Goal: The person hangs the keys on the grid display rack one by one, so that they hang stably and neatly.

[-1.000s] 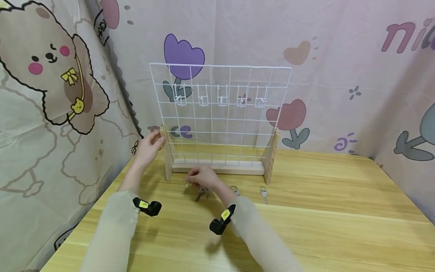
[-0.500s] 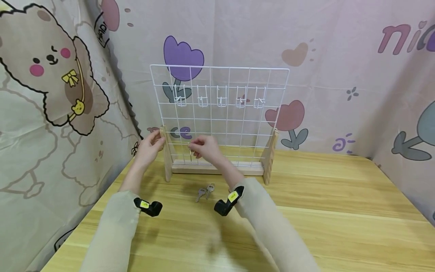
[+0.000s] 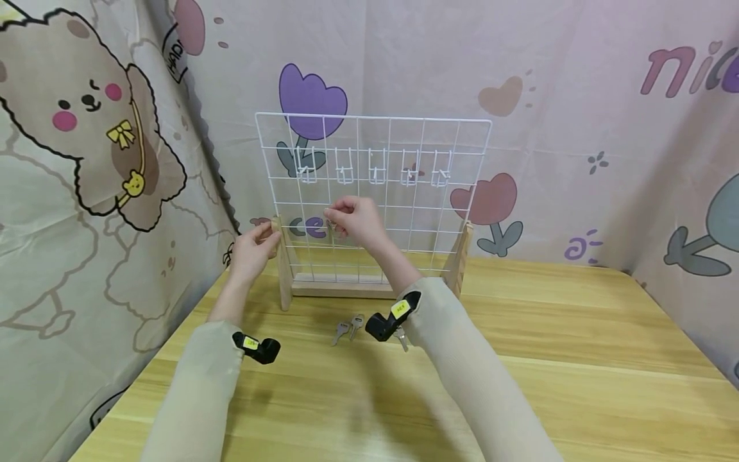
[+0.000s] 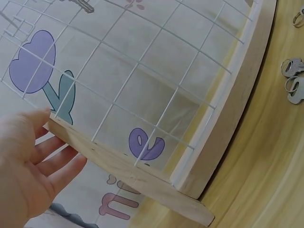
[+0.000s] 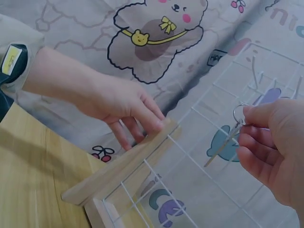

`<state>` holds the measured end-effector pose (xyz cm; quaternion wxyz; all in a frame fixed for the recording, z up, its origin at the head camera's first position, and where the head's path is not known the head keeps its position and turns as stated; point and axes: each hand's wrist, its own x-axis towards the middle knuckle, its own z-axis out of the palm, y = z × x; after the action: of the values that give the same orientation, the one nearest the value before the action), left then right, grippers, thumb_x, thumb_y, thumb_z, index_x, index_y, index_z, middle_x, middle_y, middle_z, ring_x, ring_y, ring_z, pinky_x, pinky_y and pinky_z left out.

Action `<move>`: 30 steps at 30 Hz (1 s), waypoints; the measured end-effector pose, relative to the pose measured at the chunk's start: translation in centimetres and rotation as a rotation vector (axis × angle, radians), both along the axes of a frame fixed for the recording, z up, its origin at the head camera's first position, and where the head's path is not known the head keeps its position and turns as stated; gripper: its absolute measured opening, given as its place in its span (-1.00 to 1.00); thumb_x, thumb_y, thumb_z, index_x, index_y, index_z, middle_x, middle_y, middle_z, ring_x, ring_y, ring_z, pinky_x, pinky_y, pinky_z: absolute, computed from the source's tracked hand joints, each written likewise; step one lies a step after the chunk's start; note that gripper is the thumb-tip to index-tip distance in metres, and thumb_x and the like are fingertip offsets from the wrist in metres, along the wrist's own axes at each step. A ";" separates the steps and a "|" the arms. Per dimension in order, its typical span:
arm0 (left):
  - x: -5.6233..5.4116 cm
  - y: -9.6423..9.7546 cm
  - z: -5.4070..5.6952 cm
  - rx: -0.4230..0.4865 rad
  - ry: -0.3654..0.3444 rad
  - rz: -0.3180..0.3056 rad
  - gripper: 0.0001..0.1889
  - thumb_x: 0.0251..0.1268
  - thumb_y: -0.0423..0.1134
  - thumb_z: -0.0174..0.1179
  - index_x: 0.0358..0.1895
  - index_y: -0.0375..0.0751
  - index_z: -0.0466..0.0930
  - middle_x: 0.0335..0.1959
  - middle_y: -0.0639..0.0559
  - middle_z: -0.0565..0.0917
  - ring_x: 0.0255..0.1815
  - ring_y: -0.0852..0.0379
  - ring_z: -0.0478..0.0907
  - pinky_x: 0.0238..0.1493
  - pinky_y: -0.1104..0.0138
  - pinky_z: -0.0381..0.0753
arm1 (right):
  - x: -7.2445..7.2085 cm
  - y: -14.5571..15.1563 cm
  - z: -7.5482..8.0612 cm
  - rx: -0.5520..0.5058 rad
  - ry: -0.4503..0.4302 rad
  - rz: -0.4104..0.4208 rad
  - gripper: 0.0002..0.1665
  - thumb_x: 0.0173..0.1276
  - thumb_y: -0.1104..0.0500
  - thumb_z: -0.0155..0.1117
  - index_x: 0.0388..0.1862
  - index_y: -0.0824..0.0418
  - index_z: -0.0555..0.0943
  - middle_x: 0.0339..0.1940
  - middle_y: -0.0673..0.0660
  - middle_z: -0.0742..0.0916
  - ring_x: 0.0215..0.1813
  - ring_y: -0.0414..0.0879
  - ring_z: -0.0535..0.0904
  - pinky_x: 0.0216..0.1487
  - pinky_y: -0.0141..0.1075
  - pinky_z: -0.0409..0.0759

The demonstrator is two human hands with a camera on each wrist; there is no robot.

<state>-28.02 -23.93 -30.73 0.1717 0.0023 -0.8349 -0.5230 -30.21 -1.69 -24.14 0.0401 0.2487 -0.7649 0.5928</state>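
"What's shifted over there?"

"The right hand [image 3: 359, 221]. A second ago it was down near the table [image 3: 548, 385], just in front of the wire rack [image 3: 340, 290]. Now it's up before the mesh, below the row of hooks [image 3: 377, 172] and toward the rack's left end."

"Is it carrying anything?"

"Yes, a key [image 5: 221, 153]. Thumb and forefinger pinch its metal ring [image 5: 234, 114], and the blade slants down from there, in front of the rack's wires. The other fingers are folded in toward the palm."

"And the left hand [image 3: 252, 253]?"

"That one hasn't left the rack. It pinches the upper end of the left post [image 3: 285, 279], thumb toward us, fingers reaching around the far side."

"How firmly?"

"I can't tell from here."

"I see more keys lying about."

"Two keys [image 3: 349, 327] lie close together on the tabletop, in front of the rack's base and left of its middle. A third key [image 3: 402, 340] lies further right in front of the rack, partly hidden by the right wrist's black camera [image 3: 378, 327]."

"What about those hooks?"

"Five white ones, side by side across the upper part of the rack. The held key is lower than they are."

"And around it all?"

"A printed cloth [image 3: 548, 147] hangs behind the rack, with a purple tulip [image 3: 314, 96] showing through the wires at its upper left. Well to the rack's left there's a cartoon bear [image 3: 86, 122] on the fabric."
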 end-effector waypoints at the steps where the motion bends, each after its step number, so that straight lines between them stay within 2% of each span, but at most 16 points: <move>1: -0.1 0.0 0.0 0.011 0.005 0.007 -0.45 0.40 -0.13 0.01 0.34 -0.36 0.21 0.23 -0.29 0.40 0.05 -0.15 0.49 -0.16 0.43 0.64 | 0.0 -0.1 0.2 0.010 0.006 -0.013 -0.82 0.28 0.25 0.26 -0.28 0.39 0.63 -0.48 0.21 0.64 -0.57 -0.15 0.43 -0.63 -0.48 0.45; 5: -0.3 0.1 0.0 0.067 0.015 0.024 -0.51 0.40 -0.20 0.01 0.31 -0.39 0.27 0.18 -0.30 0.44 0.07 -0.12 0.47 -0.23 0.51 0.64 | 0.2 -0.5 0.7 0.039 0.008 -0.052 -0.80 0.27 0.16 0.28 -0.29 0.30 0.65 -0.53 0.08 0.60 -0.57 -0.21 0.37 -0.67 -0.49 0.37; 10: -0.6 0.2 -0.1 0.101 0.015 0.039 -0.55 0.40 -0.23 0.01 0.27 -0.40 0.32 0.13 -0.29 0.49 -0.01 0.01 0.49 -0.24 0.50 0.64 | 0.4 -1.1 1.3 0.002 0.031 -0.053 -0.77 0.29 0.16 0.26 -0.27 0.35 0.65 -0.63 0.07 0.53 -0.58 -0.15 0.37 -0.65 -0.48 0.33; 14: -0.7 0.1 -0.3 0.099 0.005 0.042 -0.55 0.41 -0.21 0.00 0.28 -0.37 0.33 0.13 -0.28 0.49 -0.05 0.08 0.49 -0.15 0.37 0.66 | 0.6 -1.7 2.0 -0.026 0.071 -0.041 -0.78 0.32 0.21 0.21 -0.28 0.40 0.63 -0.66 0.09 0.51 -0.56 -0.09 0.39 -0.62 -0.48 0.34; 19: -0.6 0.3 -0.3 0.109 -0.007 0.040 -0.54 0.42 -0.21 -0.01 0.29 -0.36 0.30 0.15 -0.26 0.48 0.04 -0.01 0.47 -0.03 0.19 0.61 | 1.1 -2.4 3.3 -0.069 0.083 -0.053 -0.80 0.33 0.21 0.21 -0.30 0.37 0.63 -0.63 0.06 0.52 -0.57 -0.17 0.39 -0.61 -0.48 0.37; 25: -0.7 0.3 -0.4 0.107 -0.007 0.041 -0.55 0.42 -0.22 -0.02 0.30 -0.36 0.30 0.15 -0.27 0.47 0.08 -0.07 0.45 -0.10 0.31 0.65 | 1.3 -3.2 4.3 -0.092 0.078 -0.066 -0.79 0.34 0.20 0.19 -0.27 0.36 0.62 -0.55 0.13 0.57 -0.54 -0.15 0.44 -0.54 -0.48 0.54; 30: -0.7 0.1 -0.5 0.103 -0.003 0.043 -0.54 0.42 -0.21 -0.02 0.30 -0.35 0.29 0.16 -0.26 0.47 0.09 -0.08 0.45 -0.15 0.40 0.65 | 1.3 -4.1 4.4 -0.150 0.045 -0.085 -0.80 0.34 0.24 0.18 -0.28 0.40 0.61 -0.53 0.16 0.60 -0.55 -0.18 0.48 -0.44 -0.40 0.65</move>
<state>-28.70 -23.80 -31.21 0.1813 0.0299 -0.8067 -0.5616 -28.86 -5.75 -19.70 0.1009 0.2257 -0.7273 0.6403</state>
